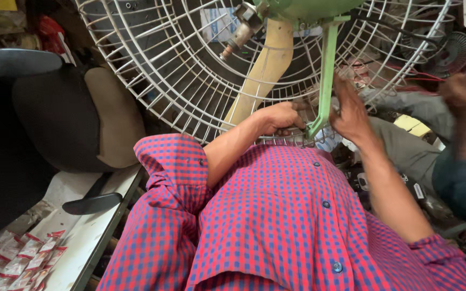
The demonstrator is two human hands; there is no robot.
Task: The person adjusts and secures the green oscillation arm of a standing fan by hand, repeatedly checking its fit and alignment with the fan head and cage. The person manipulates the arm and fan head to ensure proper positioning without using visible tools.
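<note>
A large white wire fan guard stands tilted in front of me, with a green motor housing at its top and a cream fan blade hanging down. A green metal bracket runs from the housing to the guard's lower rim. My left hand is closed on the rim wires by the bracket's foot. My right hand grips the bracket's lower end from the right. My red and blue checked shirt fills the lower frame.
A black and tan seat sits at left over a white shelf with several red and white sachets. Another person's hand and grey-trousered legs are at right. A small fan and red wires lie behind.
</note>
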